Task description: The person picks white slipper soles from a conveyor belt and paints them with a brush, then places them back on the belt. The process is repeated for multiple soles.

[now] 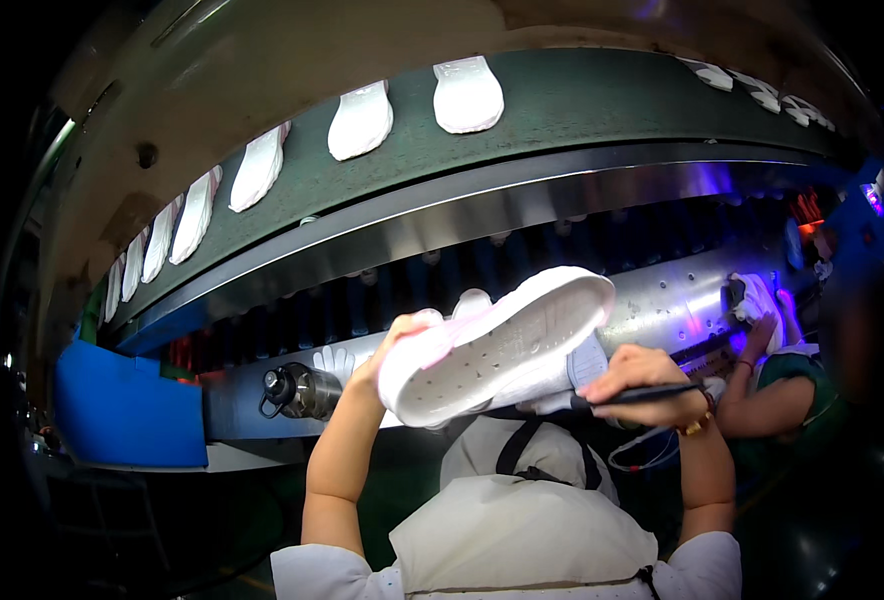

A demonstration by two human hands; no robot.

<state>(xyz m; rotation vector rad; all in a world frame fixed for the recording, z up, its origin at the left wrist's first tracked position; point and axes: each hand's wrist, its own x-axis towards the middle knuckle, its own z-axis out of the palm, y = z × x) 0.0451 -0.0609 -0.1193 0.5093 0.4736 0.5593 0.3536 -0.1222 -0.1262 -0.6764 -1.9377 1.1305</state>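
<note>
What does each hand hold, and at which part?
The left hand grips the white shoe at one end, sole up. The right hand holds a black pen-like tool along its shaft.

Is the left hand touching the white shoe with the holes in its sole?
Touching. The head view shows the left hand wrapped around the heel end of the white shoe, holding it sole-up, with no gap between fingers and shoe.

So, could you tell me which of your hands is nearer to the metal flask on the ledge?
Left. The left hand is just right of the flask; the right hand is far beyond the shoe.
</note>
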